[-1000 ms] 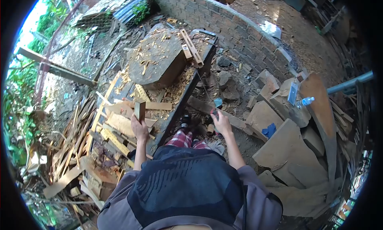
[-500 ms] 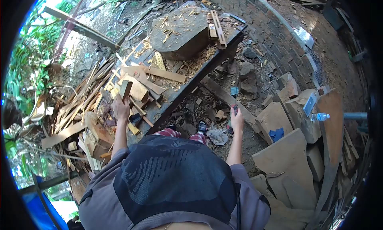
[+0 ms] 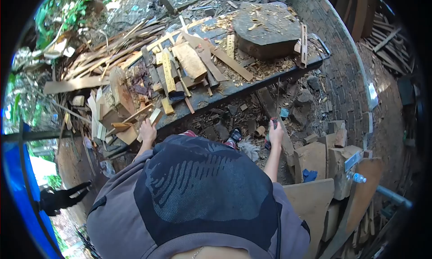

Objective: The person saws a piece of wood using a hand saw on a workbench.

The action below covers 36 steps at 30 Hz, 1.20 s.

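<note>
My left hand [image 3: 147,131] is closed around a small wooden block [image 3: 155,116], low at the near left edge of the workbench. Wood offcuts lie just beside it. My right hand [image 3: 276,136] grips the dark handle of a long thin-bladed tool [image 3: 277,97]. Its blade points away from me, seen nearly edge-on, over the debris-strewn ground right of the bench. A pale squared block [image 3: 189,61] and a yellow perforated strip [image 3: 168,72] rest among the scraps on the workbench [image 3: 180,116].
A big chopping stump [image 3: 267,32] covered in wood chips stands on the bench's far end. Thick wooden slabs [image 3: 310,191] lean at my right, near a plastic water bottle [image 3: 358,178]. Beyond runs a curved brick wall [image 3: 330,47]. Long scrap strips [image 3: 101,56] pile up at left.
My view has turned left, so the bench and stump sit further right. My left hand with the wooden block has lowered toward the near bench edge. The right hand still holds the tool.
</note>
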Available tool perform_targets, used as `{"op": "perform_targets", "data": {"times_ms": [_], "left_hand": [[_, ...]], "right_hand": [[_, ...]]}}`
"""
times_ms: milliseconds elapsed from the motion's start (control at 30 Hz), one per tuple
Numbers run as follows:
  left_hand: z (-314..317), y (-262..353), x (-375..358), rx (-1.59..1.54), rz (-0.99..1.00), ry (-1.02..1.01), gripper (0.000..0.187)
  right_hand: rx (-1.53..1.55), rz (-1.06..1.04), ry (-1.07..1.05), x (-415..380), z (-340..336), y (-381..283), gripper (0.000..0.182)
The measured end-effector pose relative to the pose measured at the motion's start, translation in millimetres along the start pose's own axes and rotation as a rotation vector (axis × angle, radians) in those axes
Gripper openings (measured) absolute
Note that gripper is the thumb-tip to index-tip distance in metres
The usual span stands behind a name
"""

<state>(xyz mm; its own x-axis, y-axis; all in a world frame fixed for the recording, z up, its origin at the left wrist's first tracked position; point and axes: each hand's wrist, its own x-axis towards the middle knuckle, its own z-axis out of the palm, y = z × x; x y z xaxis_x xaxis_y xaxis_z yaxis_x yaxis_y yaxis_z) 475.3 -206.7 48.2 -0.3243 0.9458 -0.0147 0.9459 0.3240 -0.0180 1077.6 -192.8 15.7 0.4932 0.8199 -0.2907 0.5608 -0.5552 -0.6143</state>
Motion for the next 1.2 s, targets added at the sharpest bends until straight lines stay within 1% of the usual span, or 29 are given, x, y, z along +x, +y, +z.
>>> {"op": "perform_targets", "data": {"times_ms": [33,133,167,267,333,400,433,533,600,633,733,800,833,867,933,967,1033,1067,1133,1167,1200], "left_hand": [[11.3,-17.3,-10.9,0.004,-0.057,-0.025,0.044],[37.6,-56.2,-31.7,-0.028,-0.218,0.015,0.044],[31.6,-58.5,-34.4,-0.064,-0.261,-0.010,0.045],[41.7,-83.6,-24.4,-0.125,-0.304,-0.065,0.045],[48.3,-104.4,-9.7,-0.178,-0.275,-0.119,0.044],[62.2,-133.4,3.0,-0.225,-0.172,-0.026,0.043],[66.0,-147.4,8.8,-0.240,-0.146,0.011,0.043],[60.6,-185.3,39.7,-0.281,-0.050,0.144,0.044],[58.0,-213.4,60.5,-0.292,0.027,0.248,0.047],[56.0,-227.1,73.5,-0.297,0.049,0.247,0.050],[41.7,-261.2,113.7,-0.282,0.084,0.279,0.050],[38.6,-278.2,138.6,-0.309,0.061,0.325,0.049],[32.9,-282.8,149.9,-0.332,0.036,0.321,0.048],[37.3,-289.7,160.1,-0.342,-0.008,0.335,0.049],[29.6,-294.1,173.0,-0.414,-0.188,0.275,0.050],[27.5,-297.7,177.3,-0.462,-0.238,0.263,0.050],[23.5,-312.4,175.7,-0.552,-0.344,0.237,0.052],[19.4,-324.1,171.3,-0.560,-0.365,0.193,0.052],[11.1,-345.4,158.2,-0.576,-0.405,0.102,0.053],[15.0,-362.0,150.6,-0.587,-0.394,0.118,0.053],[25.6,-384.6,148.3,-0.627,-0.439,0.039,0.052]], "right_hand": [[0.013,-0.020,-0.002,-0.3,9.4,-12.3,0.053],[0.070,-0.051,-0.096,-16.7,27.4,-60.6,0.055],[0.047,-0.064,-0.084,-27.5,34.0,-78.2,0.054],[0.051,-0.121,-0.062,-50.2,74.8,-102.8,0.053],[0.011,-0.124,-0.085,-69.7,105.0,-121.4,0.051],[-0.052,-0.104,-0.115,-90.4,135.8,-135.4,0.050],[-0.132,-0.120,-0.100,-101.7,150.7,-143.0,0.049],[-0.065,-0.183,-0.158,-140.5,178.1,-176.1,0.048],[-0.076,-0.172,-0.139,-171.0,190.8,-197.9,0.046],[-0.070,-0.178,-0.121,-183.7,199.8,-203.0,0.045],[-0.020,-0.149,-0.092,-230.4,228.7,-218.7,0.045],[0.015,-0.107,-0.085,-268.9,240.5,-223.2,0.045],[0.071,-0.149,-0.106,-282.8,248.7,-210.8,0.049],[0.012,-0.122,-0.097,-299.3,249.6,-205.1,0.051],[-0.110,-0.097,-0.075,-321.9,247.5,-198.3,0.055],[-0.094,-0.044,-0.081,-328.7,246.3,-197.3,0.059],[-0.122,-0.005,-0.053,-334.2,246.5,-196.1,0.059],[-0.137,0.015,-0.042,-337.8,246.1,-200.0,0.059],[-0.156,-0.019,-0.044,-338.7,250.7,-209.1,0.052],[-0.147,-0.045,-0.065,-341.5,248.9,-228.9,0.050],[-0.133,-0.072,-0.085,-342.8,250.6,-247.6,0.048]]}}
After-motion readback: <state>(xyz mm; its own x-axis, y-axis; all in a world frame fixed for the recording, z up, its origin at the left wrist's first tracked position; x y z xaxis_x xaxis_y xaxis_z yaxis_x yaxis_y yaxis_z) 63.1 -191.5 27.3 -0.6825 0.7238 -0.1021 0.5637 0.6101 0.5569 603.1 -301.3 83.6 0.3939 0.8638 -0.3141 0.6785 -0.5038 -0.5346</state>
